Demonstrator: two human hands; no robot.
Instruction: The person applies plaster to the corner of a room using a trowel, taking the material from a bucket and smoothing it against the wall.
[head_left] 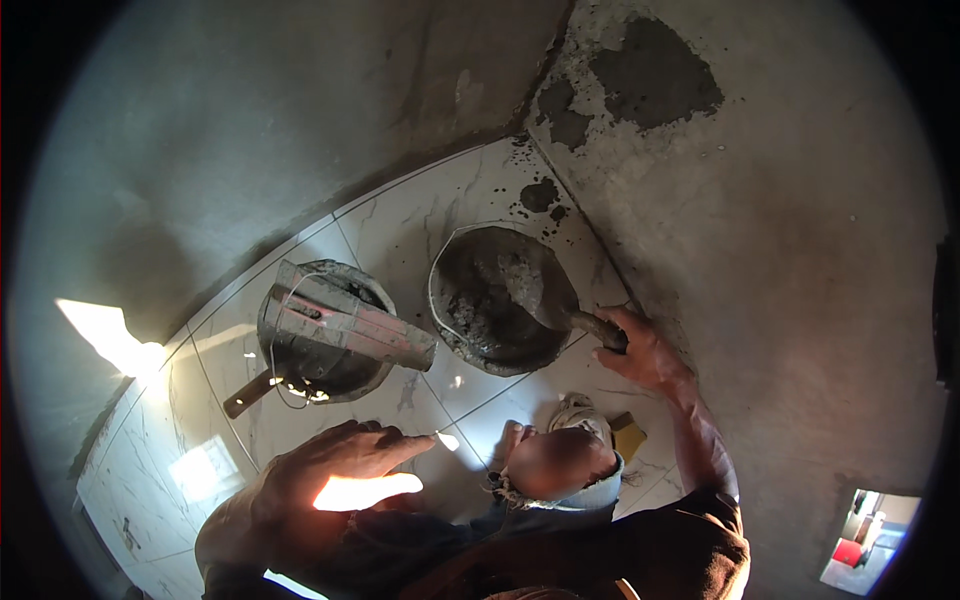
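Note:
My right hand (648, 350) is closed round the handle of a trowel (530, 285), its mortar-coated blade resting in a round bucket (448, 335) of wet grey mortar. In front of my body, my left hand (345, 465) hangs with fingers stretched out and nothing in it; strong sunlight bleaches its thumb. Beyond it stands a second mortar-stained bucket (375, 385). Across that bucket's top lies a long, flat plastering float (350, 325) with a worn red part. A wooden-looking handle (248, 395) sticks out at the same bucket's left side; its tool end is hidden.
White marbled tiles (400, 410) cover the floor, with mortar splashes (540, 195) behind the mortar bucket. Grey plastered walls (790, 300) meet at a corner; one carries a dark wet patch (655, 75). A yellowish block (628, 437) lies near my leg.

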